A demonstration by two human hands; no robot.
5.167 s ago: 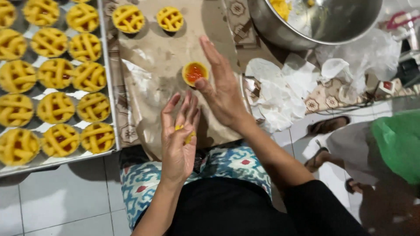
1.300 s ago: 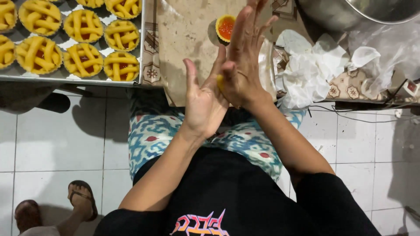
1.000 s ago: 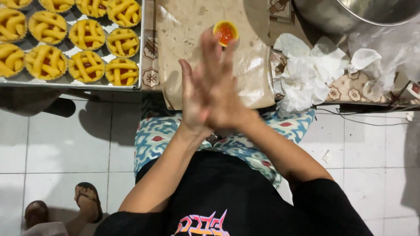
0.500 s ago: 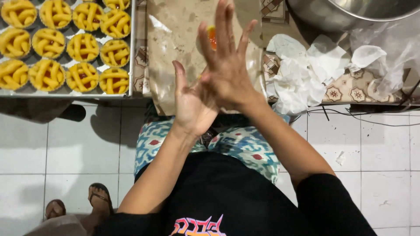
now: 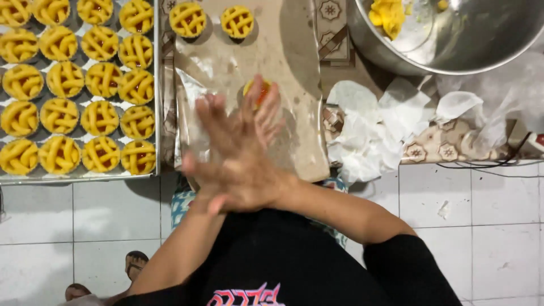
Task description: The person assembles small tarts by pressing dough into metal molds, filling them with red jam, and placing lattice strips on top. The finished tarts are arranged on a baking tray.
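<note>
Since half a second ago the right hand (image 5: 235, 133) has slid across the left hand (image 5: 249, 181), palms pressed flat; whether dough lies between them I cannot tell; the open tart (image 5: 258, 90) waits mid-board.

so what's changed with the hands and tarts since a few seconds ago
About five seconds ago the right hand touched the open tart while the left hand lay open with a bit of dough on it. Since then both hands have come together, palms pressed, rubbing back and forth, blurred now. The open tart sits where it was on the board, half hidden by fingers. The tray of lattice tarts and bowl look unchanged.
</note>
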